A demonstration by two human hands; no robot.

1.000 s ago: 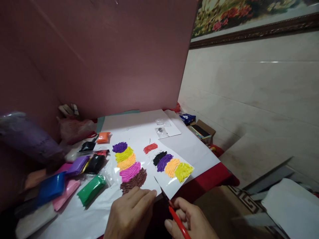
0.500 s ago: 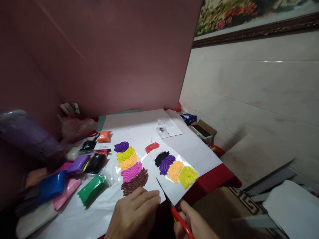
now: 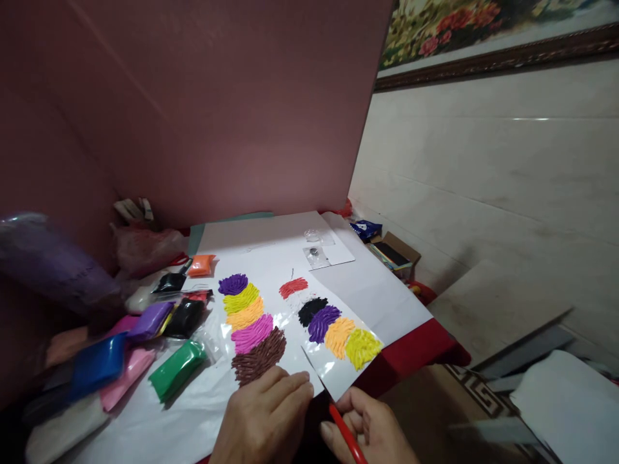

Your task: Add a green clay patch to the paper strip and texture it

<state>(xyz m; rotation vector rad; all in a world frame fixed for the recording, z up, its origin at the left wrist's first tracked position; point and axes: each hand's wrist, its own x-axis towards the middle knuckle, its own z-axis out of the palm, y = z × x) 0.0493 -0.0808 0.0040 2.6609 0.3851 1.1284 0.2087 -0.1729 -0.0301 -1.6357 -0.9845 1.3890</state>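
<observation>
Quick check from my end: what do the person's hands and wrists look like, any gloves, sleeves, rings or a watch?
Both the left hand and the right hand are bare: no gloves and no rings on the fingers that show. No sleeve or watch shows, since the frame cuts off at the wrists.

the left hand [image 3: 264, 419] presses flat on the near edge of a glossy sheet [image 3: 333, 377] covered in ridged clay patches [image 3: 258, 335], while the right hand [image 3: 370, 428] grips red-handled scissors [image 3: 338, 422] with the blade in the sheet's edge. wrapped clay blocks [image 3: 176, 367] lie well to the left on white paper [image 3: 377, 290] over a red table [image 3: 416, 351].
</observation>
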